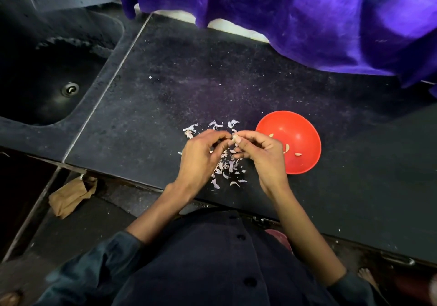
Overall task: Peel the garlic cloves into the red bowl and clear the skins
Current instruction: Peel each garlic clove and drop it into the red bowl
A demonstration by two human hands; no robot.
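Observation:
A red bowl stands on the dark counter and holds a few peeled garlic cloves. Just left of it, my left hand and my right hand meet fingertip to fingertip above the counter. Both pinch a small pale garlic clove between them; most of it is hidden by the fingers. Pale purple garlic skins lie scattered on the counter under and around my hands, with more skin pieces just beyond them.
A dark sink with a metal drain is set in the counter at the left. Purple cloth hangs over the far edge. On the floor at the lower left lies a crumpled brown paper bag.

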